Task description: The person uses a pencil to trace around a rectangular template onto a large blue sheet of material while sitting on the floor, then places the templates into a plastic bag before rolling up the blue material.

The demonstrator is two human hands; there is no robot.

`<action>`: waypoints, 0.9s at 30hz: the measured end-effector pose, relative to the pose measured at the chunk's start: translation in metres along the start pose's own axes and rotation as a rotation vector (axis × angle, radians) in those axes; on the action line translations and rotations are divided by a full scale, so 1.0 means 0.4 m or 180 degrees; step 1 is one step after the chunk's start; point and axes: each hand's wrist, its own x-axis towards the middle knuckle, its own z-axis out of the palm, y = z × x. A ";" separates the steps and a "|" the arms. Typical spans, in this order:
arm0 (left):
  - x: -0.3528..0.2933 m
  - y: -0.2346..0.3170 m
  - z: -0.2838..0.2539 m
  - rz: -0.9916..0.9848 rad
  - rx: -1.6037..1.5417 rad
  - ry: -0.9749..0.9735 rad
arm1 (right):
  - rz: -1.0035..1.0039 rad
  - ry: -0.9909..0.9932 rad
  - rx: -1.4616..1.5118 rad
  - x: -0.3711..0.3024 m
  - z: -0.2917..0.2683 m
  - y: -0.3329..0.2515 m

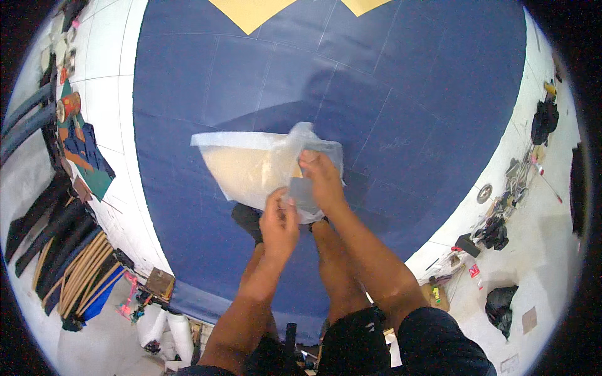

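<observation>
The left hand [280, 219] and right hand [320, 175] are pinching the translucent plastic bag [307, 133] above the blue sheet [439, 94], between its left and right edges. Keeping tension light and even is probably sparing the beige piece [232, 166], seemingly inside, from creasing.

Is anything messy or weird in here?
A little: the see-through plastic in the left hand and right hand is crumpled, while the blue sheet looks mostly flat. Metal bits lie jumbled along the right side. I see no spill.
</observation>
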 end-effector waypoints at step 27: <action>0.222 0.304 -0.155 0.2708 0.0795 -0.1314 | -0.0670 0.0177 -0.1114 -0.344 -0.158 -0.331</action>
